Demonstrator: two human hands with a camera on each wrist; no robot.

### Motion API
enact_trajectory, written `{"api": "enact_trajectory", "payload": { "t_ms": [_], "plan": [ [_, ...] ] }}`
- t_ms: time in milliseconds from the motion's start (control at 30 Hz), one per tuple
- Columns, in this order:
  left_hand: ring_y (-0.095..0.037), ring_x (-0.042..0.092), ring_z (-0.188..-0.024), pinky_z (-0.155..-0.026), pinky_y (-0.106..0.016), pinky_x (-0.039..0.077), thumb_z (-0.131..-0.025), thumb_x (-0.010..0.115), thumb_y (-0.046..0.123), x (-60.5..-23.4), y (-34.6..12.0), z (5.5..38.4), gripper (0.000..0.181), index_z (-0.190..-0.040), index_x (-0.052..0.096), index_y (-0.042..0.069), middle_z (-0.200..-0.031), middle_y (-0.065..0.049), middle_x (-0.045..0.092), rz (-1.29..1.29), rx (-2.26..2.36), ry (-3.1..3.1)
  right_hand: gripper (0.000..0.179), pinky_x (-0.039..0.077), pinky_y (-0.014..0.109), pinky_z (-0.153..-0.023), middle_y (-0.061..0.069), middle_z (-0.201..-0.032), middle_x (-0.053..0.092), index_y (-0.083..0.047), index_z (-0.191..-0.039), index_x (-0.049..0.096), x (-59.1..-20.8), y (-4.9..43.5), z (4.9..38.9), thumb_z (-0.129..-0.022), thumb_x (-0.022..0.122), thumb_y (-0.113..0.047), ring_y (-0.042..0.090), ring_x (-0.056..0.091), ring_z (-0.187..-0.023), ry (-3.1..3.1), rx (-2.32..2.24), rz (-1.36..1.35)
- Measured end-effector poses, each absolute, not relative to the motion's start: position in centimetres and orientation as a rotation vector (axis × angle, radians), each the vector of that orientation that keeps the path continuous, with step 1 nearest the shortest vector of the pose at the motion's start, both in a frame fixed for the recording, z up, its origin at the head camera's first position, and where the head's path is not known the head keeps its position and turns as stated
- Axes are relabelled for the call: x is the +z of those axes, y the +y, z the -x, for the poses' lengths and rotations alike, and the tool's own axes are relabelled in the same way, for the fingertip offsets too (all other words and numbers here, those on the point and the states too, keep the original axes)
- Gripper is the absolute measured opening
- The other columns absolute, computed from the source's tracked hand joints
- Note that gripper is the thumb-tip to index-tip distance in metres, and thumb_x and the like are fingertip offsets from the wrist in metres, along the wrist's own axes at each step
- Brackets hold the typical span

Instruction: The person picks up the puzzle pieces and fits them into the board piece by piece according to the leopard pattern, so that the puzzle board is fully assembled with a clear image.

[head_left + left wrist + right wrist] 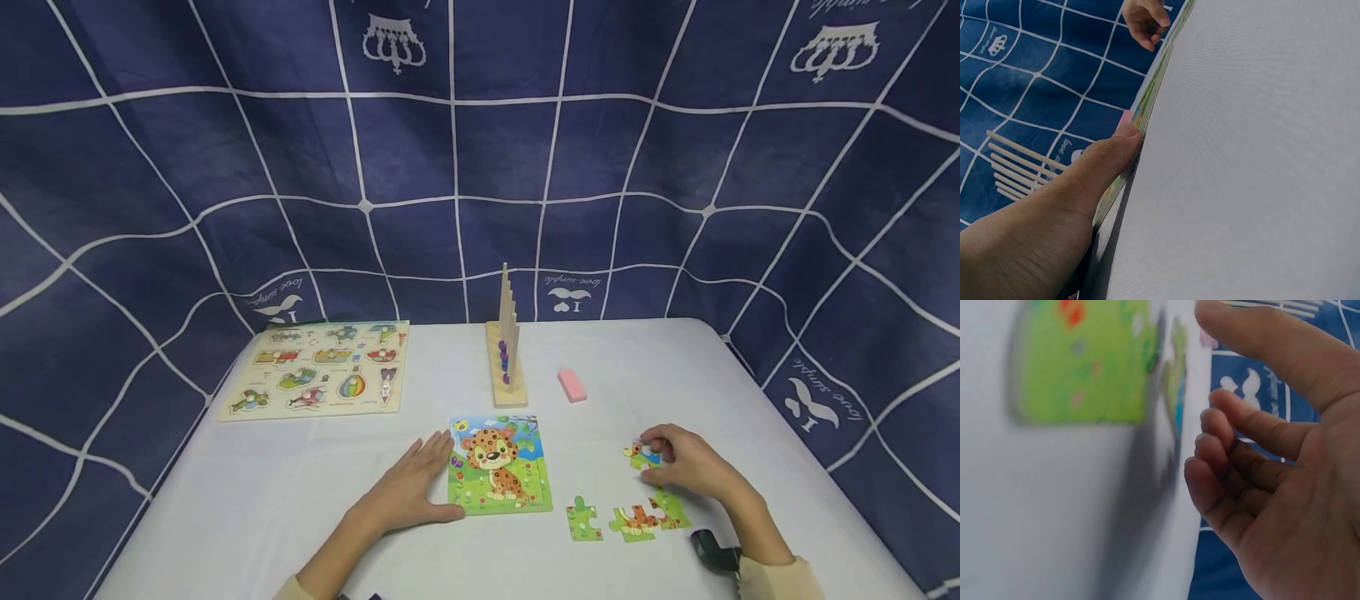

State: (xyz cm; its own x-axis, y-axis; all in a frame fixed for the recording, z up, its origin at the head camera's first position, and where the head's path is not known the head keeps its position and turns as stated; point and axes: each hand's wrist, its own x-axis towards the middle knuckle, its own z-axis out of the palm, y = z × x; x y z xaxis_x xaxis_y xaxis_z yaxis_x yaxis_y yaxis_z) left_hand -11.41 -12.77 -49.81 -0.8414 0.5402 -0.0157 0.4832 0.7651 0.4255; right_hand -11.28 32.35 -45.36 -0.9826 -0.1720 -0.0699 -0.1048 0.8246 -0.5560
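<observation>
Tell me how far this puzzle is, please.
Done: square, colourful leopard board laid flat; no pieces clearly fitted. In hand: left hand touches its edge; right hand, seemingly empty, is by green-and-orange jigsaw pieces. Remaining: probably fitting these pieces, lying outside.

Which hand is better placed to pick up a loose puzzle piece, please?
Probably the right hand: it is beside the loose pieces, while the left hand touches the picture board, farther away.

Head camera peers forward and down over the table; close-in wrist views share the curtain, left's ten o'clock, right's two.
</observation>
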Motion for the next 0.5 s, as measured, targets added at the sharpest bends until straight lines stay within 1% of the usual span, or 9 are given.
{"api": "enact_trajectory", "payload": {
  "t_ms": [200, 367, 500],
  "plan": [
    [-0.028, 0.023, -0.15, -0.124, -0.048, 0.018, -0.074, 0.061, 0.076, -49.7, -12.8, 11.4, 0.111, -0.152, 0.029, 0.003, -0.162, -0.011, 0.023, -0.816, 0.619, 2.823, 0.062, 0.042, 0.02, -0.064, 0.002, -0.092, 0.058, 0.001, -0.114, 0.063, -45.9, 33.1, 11.1, -0.065, 0.089, -0.029, 0.015, 0.047, -0.082, 2.877, -0.804, 0.122],
    [-0.027, 0.022, -0.15, -0.124, -0.047, 0.018, -0.074, 0.061, 0.076, -49.7, -12.7, 11.4, 0.111, -0.152, 0.029, 0.004, -0.162, -0.011, 0.023, -0.806, 0.619, 2.819, 0.06, 0.042, 0.021, -0.063, 0.002, -0.09, 0.056, 0.001, -0.111, 0.063, -46.0, 33.4, 11.2, -0.065, 0.089, -0.027, 0.016, 0.048, -0.081, 2.876, -0.803, 0.067],
    [-0.027, 0.022, -0.151, -0.124, -0.047, 0.017, -0.074, 0.06, 0.077, -49.7, -12.7, 11.5, 0.111, -0.152, 0.028, 0.004, -0.162, -0.01, 0.023, -0.806, 0.612, 2.814, 0.055, 0.041, 0.021, -0.062, 0.002, -0.088, 0.056, 0.001, -0.108, 0.064, -46.2, 33.6, 11.2, -0.066, 0.088, -0.026, 0.016, 0.048, -0.08, 2.867, -0.819, 0.049]
  ]
}}
